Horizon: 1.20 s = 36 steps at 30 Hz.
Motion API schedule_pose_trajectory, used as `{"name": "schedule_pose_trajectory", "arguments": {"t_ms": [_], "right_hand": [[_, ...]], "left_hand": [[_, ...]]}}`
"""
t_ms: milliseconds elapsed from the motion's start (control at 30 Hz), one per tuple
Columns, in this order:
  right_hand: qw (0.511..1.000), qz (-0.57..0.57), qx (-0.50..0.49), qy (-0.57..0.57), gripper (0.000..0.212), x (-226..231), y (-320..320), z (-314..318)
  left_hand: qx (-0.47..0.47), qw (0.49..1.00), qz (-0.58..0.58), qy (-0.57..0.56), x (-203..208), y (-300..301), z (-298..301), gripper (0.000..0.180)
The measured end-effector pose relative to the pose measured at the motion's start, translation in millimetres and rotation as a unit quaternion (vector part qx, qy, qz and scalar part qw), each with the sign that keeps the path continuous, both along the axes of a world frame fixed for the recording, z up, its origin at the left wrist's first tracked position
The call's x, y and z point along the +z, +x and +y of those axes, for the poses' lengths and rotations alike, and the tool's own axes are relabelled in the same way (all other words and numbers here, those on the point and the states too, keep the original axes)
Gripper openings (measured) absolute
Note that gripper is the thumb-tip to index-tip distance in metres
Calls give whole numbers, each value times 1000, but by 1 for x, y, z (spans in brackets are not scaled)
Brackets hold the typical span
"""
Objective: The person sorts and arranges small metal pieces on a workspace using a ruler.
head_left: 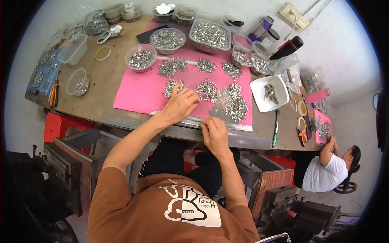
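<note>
The small metal parts [204, 90] lie in loose heaps on a pink mat [133, 95], and the sorting is clearly mid-way: several piles are already split off toward 12 o'clock, with more spread near the hands. The left hand [180, 104] lies flat with fingers spread over the heap at about 11 o'clock from the body, fingertips touching the parts, palm down and open rather than closed around anything. The right hand [214, 133] sits at the table's near edge, fingers curled in tight on something tiny; I honestly can't tell what it's pinching, could be one part or the thin metal strip [202, 120] running along the mat's near edge.

Looks like a pick-and-sort step, pulling pieces out of a heap one at a time. A next grab would call for fine fingertip work, since the pieces are small and tangled together.

Further out, clear bowls [140, 58] and a tub [210, 35] full of the same parts sit at 12 o'clock, a white dish [279, 87] at 2 o'clock, and an empty clear box [74, 49] at 10. Another person [326, 172] works at 4 o'clock.
</note>
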State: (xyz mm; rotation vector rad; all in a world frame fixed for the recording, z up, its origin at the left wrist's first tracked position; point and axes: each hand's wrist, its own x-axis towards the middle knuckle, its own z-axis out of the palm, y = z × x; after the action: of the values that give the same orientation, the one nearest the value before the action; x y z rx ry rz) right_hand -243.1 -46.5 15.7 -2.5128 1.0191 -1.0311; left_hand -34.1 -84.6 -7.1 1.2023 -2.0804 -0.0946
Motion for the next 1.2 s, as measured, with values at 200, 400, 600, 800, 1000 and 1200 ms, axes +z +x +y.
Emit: {"name": "schedule_pose_trajectory", "arguments": {"t_ms": [200, 400, 600, 800, 1000, 1200], "right_hand": [[998, 31, 2, -56, 21, 3, -16, 8], [994, -22, -52, 90, 45, 9, -43, 16], [973, -13, -28, 228, 54, 10, -61, 4], [982, -42, 1, 182, 49, -1, -72, 21], [981, -77, -102, 146, 49, 48, -156, 89], [924, -86, -369, 56, 46, 62, -250, 214]], "left_hand": [[6, 994, 107, 13, 18, 3, 51, 20], [68, 991, 108, 30, -1, 22, 91, 36], [65, 992, 103, 35, -10, 21, 86, 39], [69, 987, 138, 46, -9, 8, 83, 29], [-84, 985, 141, 55, 36, -80, 66, 27], [-398, 853, 233, 247, 40, -249, 54, 28]]}}
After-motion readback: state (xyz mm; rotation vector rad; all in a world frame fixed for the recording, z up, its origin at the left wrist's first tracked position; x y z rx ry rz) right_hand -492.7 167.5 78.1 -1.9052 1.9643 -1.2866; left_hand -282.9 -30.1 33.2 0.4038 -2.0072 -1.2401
